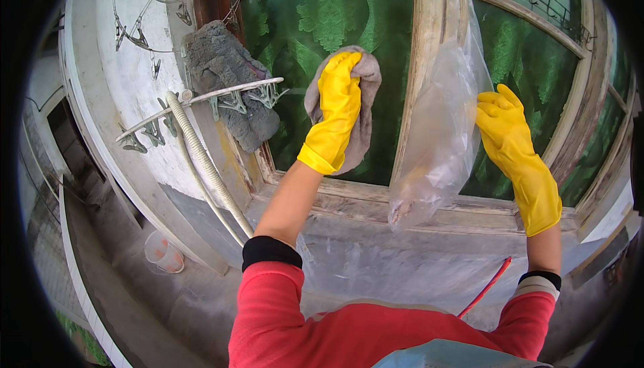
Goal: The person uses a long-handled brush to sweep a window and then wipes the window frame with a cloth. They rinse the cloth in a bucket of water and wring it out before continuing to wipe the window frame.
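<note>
Both of my hands wear yellow rubber gloves. My left hand (343,101) presses a greyish-mauve cloth (371,73) against a green window pane (387,26), its fingers bunched on the upper part of the cloth. The cloth hangs below the glove, over the glass. My right hand (503,116) is beside a clear plastic bag (437,121) that hangs in front of the wooden window frame post (430,10). Its fingers are bent at the bag's right edge; whether they grip the plastic cannot be made out.
A clip hanger (201,97) with pegs, a ribbed hose (206,166) and a grey fluffy cloth (221,61) hang left of the window. Wire rings with clips (141,41) hang above. Below are a plastic bucket (164,252) on the floor and a red stick (485,287).
</note>
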`<state>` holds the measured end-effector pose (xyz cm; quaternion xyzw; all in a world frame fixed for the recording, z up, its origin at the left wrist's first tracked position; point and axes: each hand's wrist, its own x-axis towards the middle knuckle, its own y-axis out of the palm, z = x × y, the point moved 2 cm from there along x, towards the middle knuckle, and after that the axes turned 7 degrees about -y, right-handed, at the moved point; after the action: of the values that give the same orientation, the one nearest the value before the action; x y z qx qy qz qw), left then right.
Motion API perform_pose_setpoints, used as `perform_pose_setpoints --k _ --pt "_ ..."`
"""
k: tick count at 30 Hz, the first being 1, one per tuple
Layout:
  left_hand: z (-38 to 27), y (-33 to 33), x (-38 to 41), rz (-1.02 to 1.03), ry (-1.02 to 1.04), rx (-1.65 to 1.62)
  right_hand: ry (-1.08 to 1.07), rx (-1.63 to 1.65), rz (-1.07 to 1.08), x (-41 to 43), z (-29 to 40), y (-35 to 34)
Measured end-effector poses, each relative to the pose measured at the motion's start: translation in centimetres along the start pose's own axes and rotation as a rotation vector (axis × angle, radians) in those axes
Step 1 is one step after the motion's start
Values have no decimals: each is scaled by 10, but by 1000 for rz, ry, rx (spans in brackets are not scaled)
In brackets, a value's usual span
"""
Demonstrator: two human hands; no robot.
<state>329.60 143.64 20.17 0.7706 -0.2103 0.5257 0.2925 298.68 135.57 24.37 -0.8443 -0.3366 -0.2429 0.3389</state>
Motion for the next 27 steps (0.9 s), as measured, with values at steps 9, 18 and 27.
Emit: perform_pose_setpoints --k 9,18,27 --pt "-19 64 21 154 375 831 -30 -54 11 -4 11 -12" --pt "-13 -31 -210 541 -710 464 -61 -74 -79 0 38 -8" --pt "-43 -76 -241 660 -774 885 942 586 -626 -104 136 36"
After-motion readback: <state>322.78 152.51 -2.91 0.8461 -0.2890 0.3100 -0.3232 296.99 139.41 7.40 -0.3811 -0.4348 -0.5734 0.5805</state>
